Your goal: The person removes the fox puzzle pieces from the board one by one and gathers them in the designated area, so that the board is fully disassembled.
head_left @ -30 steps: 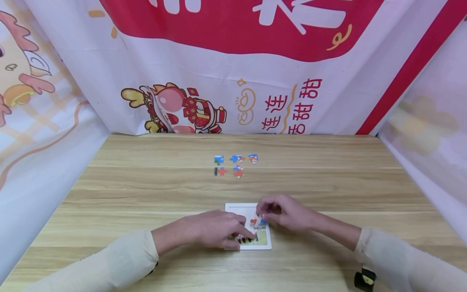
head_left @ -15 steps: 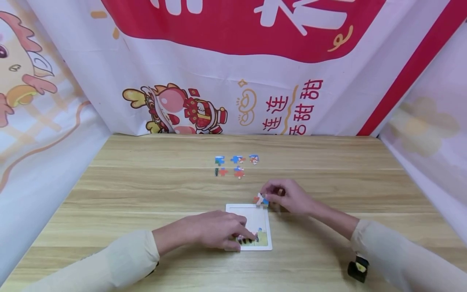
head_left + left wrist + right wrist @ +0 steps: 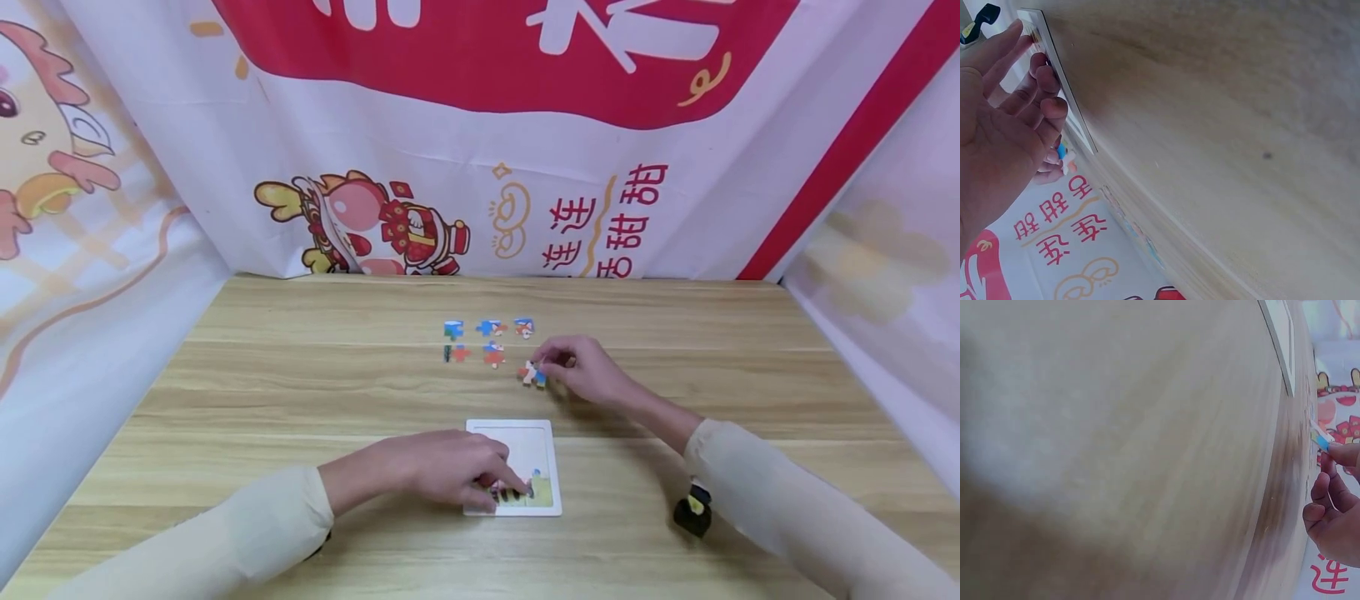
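Note:
In the head view a white-framed puzzle tray lies on the table, its lower part filled with yellow-green puzzle pieces. My left hand reaches over the tray's left side, the straight index finger touching the pieces there; the other fingers bend, partly covering them. Beyond the tray, my right hand pinches a puzzle piece of white, orange and blue between thumb and fingers. The right wrist view shows the same piece at the fingertips.
Several loose puzzle pieces lie in two rows toward the back of the wooden table, just left of the right hand. A printed cloth hangs behind the table's far edge, with more cloth at both sides.
My right hand has lifted the puzzle piece off the tray and carried it away from me, toward the loose pieces. The left hand has stayed on the tray.

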`<action>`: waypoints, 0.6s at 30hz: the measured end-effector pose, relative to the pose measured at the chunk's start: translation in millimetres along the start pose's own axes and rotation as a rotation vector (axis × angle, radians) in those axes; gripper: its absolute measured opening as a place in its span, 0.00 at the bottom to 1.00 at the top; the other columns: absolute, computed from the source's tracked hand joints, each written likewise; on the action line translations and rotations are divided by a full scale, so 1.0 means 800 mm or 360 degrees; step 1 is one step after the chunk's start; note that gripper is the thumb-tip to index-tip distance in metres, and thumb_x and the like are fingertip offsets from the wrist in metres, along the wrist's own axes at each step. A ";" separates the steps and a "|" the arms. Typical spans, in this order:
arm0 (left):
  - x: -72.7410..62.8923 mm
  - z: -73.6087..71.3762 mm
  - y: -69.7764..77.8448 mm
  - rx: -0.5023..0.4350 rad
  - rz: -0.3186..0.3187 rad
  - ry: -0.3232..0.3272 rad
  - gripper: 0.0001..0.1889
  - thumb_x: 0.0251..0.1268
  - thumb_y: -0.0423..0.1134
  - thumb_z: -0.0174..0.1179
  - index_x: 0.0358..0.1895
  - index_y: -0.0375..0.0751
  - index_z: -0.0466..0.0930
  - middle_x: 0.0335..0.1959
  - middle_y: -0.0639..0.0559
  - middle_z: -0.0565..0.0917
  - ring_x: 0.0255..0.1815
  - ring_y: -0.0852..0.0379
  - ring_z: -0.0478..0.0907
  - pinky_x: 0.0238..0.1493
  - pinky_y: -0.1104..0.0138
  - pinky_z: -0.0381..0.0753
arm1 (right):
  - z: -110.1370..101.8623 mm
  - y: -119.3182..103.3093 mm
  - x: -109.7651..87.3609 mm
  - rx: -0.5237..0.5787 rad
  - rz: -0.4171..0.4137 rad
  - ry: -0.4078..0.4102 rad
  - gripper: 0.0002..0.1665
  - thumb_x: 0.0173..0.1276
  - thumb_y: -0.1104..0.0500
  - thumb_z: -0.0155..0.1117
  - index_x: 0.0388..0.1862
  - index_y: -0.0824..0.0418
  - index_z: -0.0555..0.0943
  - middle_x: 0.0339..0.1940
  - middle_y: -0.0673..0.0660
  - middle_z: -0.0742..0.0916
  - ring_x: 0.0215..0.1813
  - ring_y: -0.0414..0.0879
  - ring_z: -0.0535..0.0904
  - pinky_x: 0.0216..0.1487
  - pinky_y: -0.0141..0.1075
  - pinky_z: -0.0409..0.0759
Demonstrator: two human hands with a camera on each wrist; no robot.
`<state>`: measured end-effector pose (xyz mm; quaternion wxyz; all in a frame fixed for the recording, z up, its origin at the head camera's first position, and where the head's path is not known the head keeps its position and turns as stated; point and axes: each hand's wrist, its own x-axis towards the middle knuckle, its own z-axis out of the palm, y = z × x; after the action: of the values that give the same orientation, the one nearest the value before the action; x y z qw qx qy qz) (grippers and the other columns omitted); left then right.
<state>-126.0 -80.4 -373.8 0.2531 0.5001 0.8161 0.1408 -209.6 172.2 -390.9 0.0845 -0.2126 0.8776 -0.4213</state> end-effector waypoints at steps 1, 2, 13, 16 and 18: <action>0.000 0.000 0.000 -0.0012 0.0001 -0.0001 0.23 0.70 0.42 0.68 0.67 0.53 0.82 0.33 0.63 0.73 0.31 0.71 0.67 0.33 0.76 0.69 | 0.000 0.002 0.003 -0.0002 -0.0001 0.0005 0.08 0.75 0.67 0.65 0.49 0.63 0.87 0.38 0.55 0.87 0.40 0.49 0.78 0.40 0.35 0.79; 0.001 0.000 -0.001 -0.0025 0.0002 -0.0001 0.23 0.70 0.41 0.68 0.67 0.53 0.82 0.33 0.63 0.73 0.31 0.71 0.67 0.33 0.76 0.69 | 0.000 0.003 0.005 -0.0001 0.0008 0.0013 0.08 0.75 0.67 0.65 0.48 0.63 0.87 0.38 0.56 0.86 0.40 0.49 0.78 0.40 0.35 0.79; 0.003 0.000 -0.003 -0.0056 0.0017 -0.0021 0.23 0.70 0.39 0.68 0.67 0.51 0.82 0.31 0.63 0.73 0.31 0.71 0.67 0.34 0.77 0.69 | -0.002 0.008 0.027 -0.0027 0.0061 0.0070 0.07 0.75 0.66 0.64 0.47 0.62 0.87 0.40 0.57 0.87 0.42 0.48 0.79 0.42 0.36 0.79; 0.004 0.000 -0.004 -0.0064 0.0023 -0.0019 0.23 0.69 0.38 0.69 0.67 0.51 0.82 0.31 0.63 0.72 0.30 0.71 0.67 0.34 0.77 0.68 | -0.001 0.010 0.034 -0.0044 0.0047 0.0097 0.06 0.75 0.67 0.64 0.45 0.64 0.88 0.40 0.57 0.87 0.42 0.48 0.78 0.42 0.36 0.78; 0.004 0.000 -0.005 -0.0070 0.0026 -0.0018 0.23 0.69 0.38 0.69 0.66 0.51 0.83 0.30 0.63 0.72 0.30 0.71 0.67 0.33 0.77 0.68 | -0.001 0.011 0.038 -0.0063 0.0042 0.0102 0.06 0.75 0.67 0.64 0.45 0.64 0.88 0.40 0.58 0.87 0.42 0.49 0.78 0.43 0.36 0.78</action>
<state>-130.1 -79.1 -376.2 0.2676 0.5019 0.8072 0.1579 -239.4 164.1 -396.2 0.0575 -0.1891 0.8907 -0.4093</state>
